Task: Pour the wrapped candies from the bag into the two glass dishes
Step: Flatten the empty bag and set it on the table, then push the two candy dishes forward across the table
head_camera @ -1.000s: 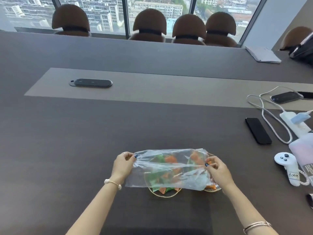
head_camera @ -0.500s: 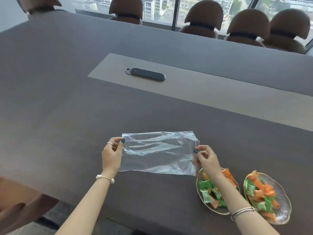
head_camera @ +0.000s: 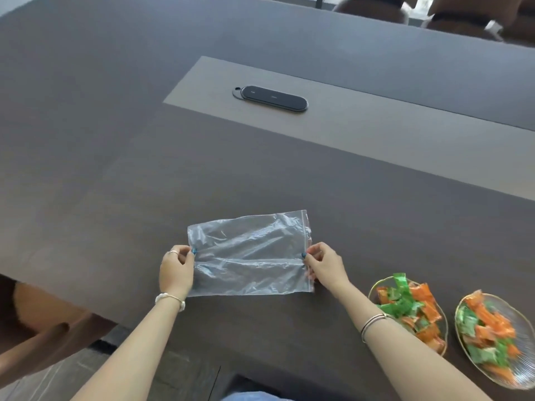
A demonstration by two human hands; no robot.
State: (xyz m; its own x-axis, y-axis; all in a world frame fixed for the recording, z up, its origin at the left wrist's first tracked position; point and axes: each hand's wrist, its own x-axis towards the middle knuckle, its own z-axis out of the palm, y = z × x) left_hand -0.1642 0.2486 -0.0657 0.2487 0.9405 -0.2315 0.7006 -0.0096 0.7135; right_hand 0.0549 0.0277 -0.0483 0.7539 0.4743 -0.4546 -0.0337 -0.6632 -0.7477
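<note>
Left hand (head_camera: 176, 270) and right hand (head_camera: 324, 266) pinch the empty bag (head_camera: 250, 254) flat on the table (head_camera: 115, 183), candies (head_camera: 411, 305) heaped in both glass dishes (head_camera: 460, 316) — a careless right elbow could tip one.

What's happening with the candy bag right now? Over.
Left hand and right hand pinch the empty bag flat on the table. Candies fill both glass dishes. Nothing in the way.
</note>
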